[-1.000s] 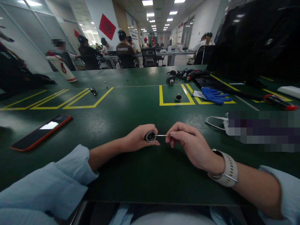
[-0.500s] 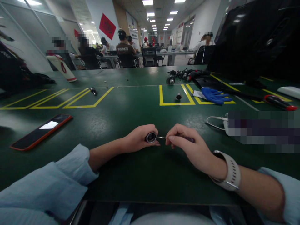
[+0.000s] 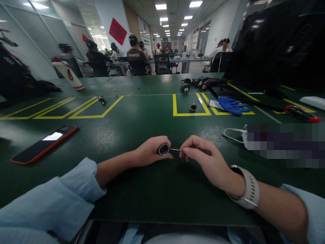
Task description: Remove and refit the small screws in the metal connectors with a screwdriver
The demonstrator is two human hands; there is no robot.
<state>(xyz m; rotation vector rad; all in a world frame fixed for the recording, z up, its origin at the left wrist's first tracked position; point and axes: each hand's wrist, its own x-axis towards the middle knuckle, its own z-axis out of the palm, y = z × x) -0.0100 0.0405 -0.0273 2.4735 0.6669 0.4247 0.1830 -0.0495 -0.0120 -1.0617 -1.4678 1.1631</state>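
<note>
My left hand (image 3: 151, 151) is closed around a dark round part with a shiny metal rim (image 3: 163, 149), its open end turned toward me. Between thumb and fingers, my right hand (image 3: 199, 151) grips a screwdriver (image 3: 175, 149) with a thin metal shaft. The shaft points left and its tip meets the right side of the round part; whether it sits in a screw or hole cannot be made out. Most of the handle is hidden in my palm. Both hands are just above the green table (image 3: 142, 196).
A phone (image 3: 45, 144) lies at left. Farther back are a small metal part (image 3: 101, 100), a metal ring (image 3: 193, 106), a blue glove (image 3: 232, 105) and a coiled cable (image 3: 195, 81). A red-and-black tool (image 3: 302, 113) and a dark monitor (image 3: 269, 44) are at right. People sit beyond the table.
The view has tilted up very slightly. Both hands keep almost the same place and grip, with the screwdriver still against the round part.
</note>
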